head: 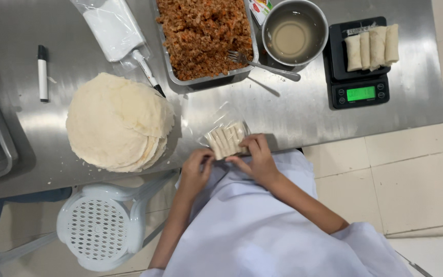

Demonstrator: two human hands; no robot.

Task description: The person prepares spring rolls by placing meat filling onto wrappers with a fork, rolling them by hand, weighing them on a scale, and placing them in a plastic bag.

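Both of our hands meet at the near edge of the steel table [293, 110], around a clear plastic bag of spring rolls [225, 139]; our left hand [195, 172] is curled with its fingertips pinching the bag's near left corner; our right hand [256, 159] is closed over the bag's right side, thumb and fingers gripping it; the pale rolls lie side by side inside the bag, which rests on the table just in front of our white garment [262, 225]. To the left sits a tall stack of round wrappers [116, 123], well apart from the bag; beyond it lie a white marker [42, 73] and a bagged white packet [113, 28]. Farther back stands a metal tray of browned filling [203, 36] with a fork [262, 65] leaning at its right edge; beside it is a metal bowl of cloudy liquid [293, 33]; to the right a black scale [359, 64] carries four more rolls [373, 47]. Below the table stands a white plastic stool [98, 228].
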